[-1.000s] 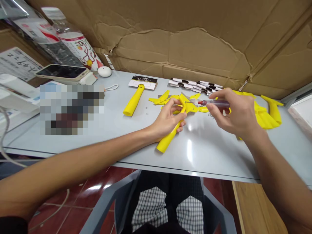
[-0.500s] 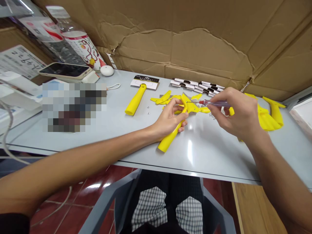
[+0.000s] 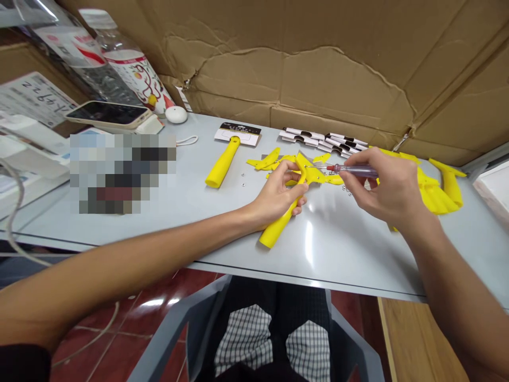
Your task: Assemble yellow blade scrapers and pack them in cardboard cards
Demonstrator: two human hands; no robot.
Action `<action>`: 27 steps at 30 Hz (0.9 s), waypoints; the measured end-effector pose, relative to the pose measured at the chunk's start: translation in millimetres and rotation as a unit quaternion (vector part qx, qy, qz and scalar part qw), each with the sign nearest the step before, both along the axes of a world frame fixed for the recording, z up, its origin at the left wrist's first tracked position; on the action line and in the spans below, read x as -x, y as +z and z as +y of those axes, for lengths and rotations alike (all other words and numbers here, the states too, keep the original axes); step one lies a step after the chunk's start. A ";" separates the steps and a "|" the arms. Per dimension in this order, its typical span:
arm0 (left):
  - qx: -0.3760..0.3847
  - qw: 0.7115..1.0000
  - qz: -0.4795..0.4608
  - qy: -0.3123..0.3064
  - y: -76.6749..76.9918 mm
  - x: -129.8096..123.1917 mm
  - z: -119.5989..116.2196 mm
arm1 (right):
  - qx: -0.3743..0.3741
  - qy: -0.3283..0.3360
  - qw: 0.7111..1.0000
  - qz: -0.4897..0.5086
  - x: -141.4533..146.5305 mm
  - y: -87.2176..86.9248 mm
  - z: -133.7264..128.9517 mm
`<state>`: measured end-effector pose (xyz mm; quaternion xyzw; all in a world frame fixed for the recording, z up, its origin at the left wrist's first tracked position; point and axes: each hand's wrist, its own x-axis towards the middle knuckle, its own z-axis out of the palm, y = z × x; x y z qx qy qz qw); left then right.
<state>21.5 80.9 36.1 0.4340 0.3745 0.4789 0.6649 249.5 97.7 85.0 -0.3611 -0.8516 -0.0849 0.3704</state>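
Observation:
My left hand point(image 3: 278, 196) is wrapped round a yellow tool point(image 3: 275, 231), whose tubular handle slants down toward the table's front edge. In my right hand point(image 3: 393, 185) is a screwdriver point(image 3: 358, 171) with a clear purplish handle, held level and pointing left. Its tip meets the head of the yellow tool, at or close to a screw. Behind the tool lie loose yellow pieces point(image 3: 271, 159) and small metal screws or nuts point(image 3: 345, 189), partly hidden by my hands.
A yellow handle point(image 3: 221, 163) with a black-and-white card point(image 3: 237, 133) lies left of centre. Folded cards point(image 3: 304, 136) stand at the back before a cardboard wall point(image 3: 338, 79). More yellow handles point(image 3: 437, 191) are at right. Bottles point(image 3: 133, 71) and a phone point(image 3: 107, 114) occupy the back left.

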 end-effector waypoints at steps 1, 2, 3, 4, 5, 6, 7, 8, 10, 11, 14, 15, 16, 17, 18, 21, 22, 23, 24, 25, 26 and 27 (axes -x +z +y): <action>0.002 1.000 -0.002 0.000 -0.3 0.1 0.2 | -0.012 -0.005 1.000 0.003 -0.4 -1.0 0.8; 0.002 1.000 -0.003 -0.001 -0.5 0.4 0.3 | -0.025 -0.016 1.000 0.005 -0.8 -2.0 1.6; 0.003 1.000 -0.003 -0.003 -0.5 0.6 0.3 | -0.036 -0.028 0.999 0.005 -1.0 -2.8 2.2; 0.002 1.000 -0.003 -0.004 -0.5 0.9 0.4 | -0.043 -0.039 0.998 0.005 -1.0 -3.3 2.6; 0.001 1.000 -0.002 -0.004 -0.4 1.0 0.3 | -0.044 -0.043 0.998 0.004 -0.9 -3.4 2.6; 0.000 1.000 -0.002 -0.004 -0.3 1.2 0.3 | -0.039 -0.038 0.999 0.002 -0.7 -3.0 2.1; -0.002 1.000 -0.001 -0.003 -0.2 1.2 0.4 | -0.029 -0.025 0.999 0.002 -0.4 -2.4 1.4; -0.003 1.000 -0.001 -0.003 -0.3 1.2 0.4 | -0.016 -0.011 1.000 0.002 -0.2 -1.5 0.4; -0.003 1.000 -0.002 0.001 -0.7 0.9 0.8 | 0.007 0.013 1.000 -0.001 -0.2 0.1 -1.2; -0.002 1.000 -0.003 0.003 -1.1 0.8 1.0 | 0.013 0.018 1.000 -0.002 -0.5 0.6 -1.7; 0.000 1.000 -0.003 0.005 -2.2 0.7 1.7 | 0.002 0.005 1.000 0.000 -2.5 -0.3 -0.5; 0.001 1.000 -0.003 0.005 -2.3 0.7 1.8 | -0.006 -0.004 1.000 0.002 -3.3 -1.4 0.5; 0.002 1.000 -0.002 0.004 -2.3 0.8 1.7 | -0.014 -0.015 1.000 0.002 -4.0 -2.6 1.6; 0.003 1.000 -0.002 0.004 -2.0 0.8 1.6 | -0.021 -0.027 0.999 0.000 -4.4 -3.9 2.7; 0.004 1.000 -0.002 0.005 -1.6 0.7 1.4 | -0.027 -0.037 0.999 -0.002 -4.6 -5.1 3.6; -0.001 1.000 0.003 0.003 -0.3 0.4 0.6 | -0.044 -0.060 0.997 0.001 -3.2 -6.1 4.1; -0.003 1.000 0.007 0.000 0.0 0.3 0.4 | -0.047 -0.066 0.997 0.001 -2.3 -5.1 3.2; -0.006 1.000 0.011 -0.003 0.2 0.3 0.3 | -0.047 -0.070 0.996 -0.001 -1.4 -3.4 1.9; -0.007 1.000 0.014 -0.005 0.2 0.3 0.2 | -0.041 -0.071 0.997 -0.006 -0.5 -1.2 0.1; -0.009 1.000 0.017 -0.007 0.0 0.3 0.2 | -0.026 -0.070 0.997 -0.013 0.3 1.4 -2.0; -0.010 1.000 0.018 -0.008 -0.2 0.4 0.2 | -0.005 -0.065 0.998 -0.021 1.0 4.0 -4.2; -0.011 1.000 0.019 -0.008 -0.5 0.5 0.3 | 0.016 -0.059 0.998 -0.027 1.5 6.3 -6.2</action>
